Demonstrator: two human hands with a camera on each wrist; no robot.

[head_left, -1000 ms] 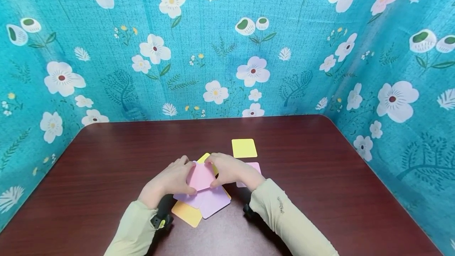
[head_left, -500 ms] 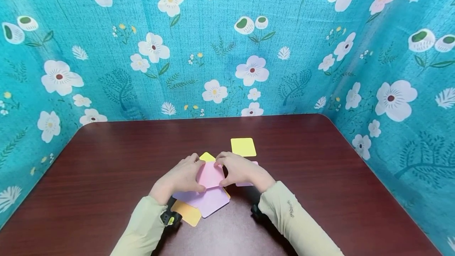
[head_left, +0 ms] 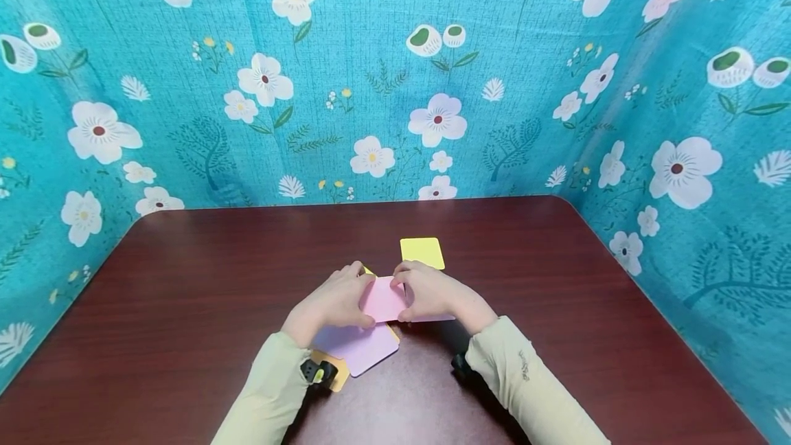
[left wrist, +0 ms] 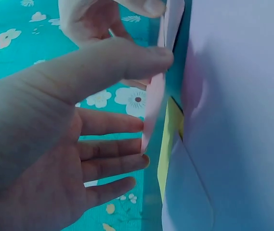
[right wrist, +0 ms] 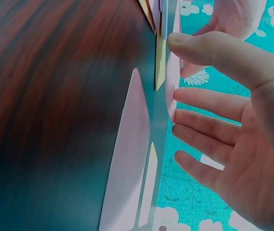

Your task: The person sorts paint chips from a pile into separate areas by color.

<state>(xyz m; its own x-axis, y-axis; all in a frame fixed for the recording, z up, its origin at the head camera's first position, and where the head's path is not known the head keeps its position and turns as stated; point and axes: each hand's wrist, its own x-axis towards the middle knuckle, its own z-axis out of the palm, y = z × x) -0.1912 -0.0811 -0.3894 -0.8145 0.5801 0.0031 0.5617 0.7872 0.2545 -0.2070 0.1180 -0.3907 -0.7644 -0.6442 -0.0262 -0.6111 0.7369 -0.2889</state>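
Observation:
Between my hands is a pink square card (head_left: 382, 302), raised off the table in both wrist views. My left hand (head_left: 332, 302) pinches its left edge with thumb and fingertips. The right edge is pinched the same way by my right hand (head_left: 435, 296). Beneath and to the left lies a loose pile of overlapping cards, with a purple card (head_left: 373, 350) on top and an orange card (head_left: 340, 382) partly showing. A corner of a yellow card (left wrist: 166, 154) sticks out of the pile. Another pinkish card (right wrist: 126, 163) lies flat under my right hand, mostly hidden in the head view.
A separate yellow card (head_left: 423, 252) lies farther back on the dark wooden table (head_left: 216, 294). Blue flowered cloth (head_left: 346, 88) hangs behind the table and along its sides. Each wrist bears a black strapped device, such as the left one (head_left: 318, 373).
Both hands have carried the pink card to the right, from over the pile toward the pinkish card on the table. More of that flat card is now covered. The view has shifted slightly.

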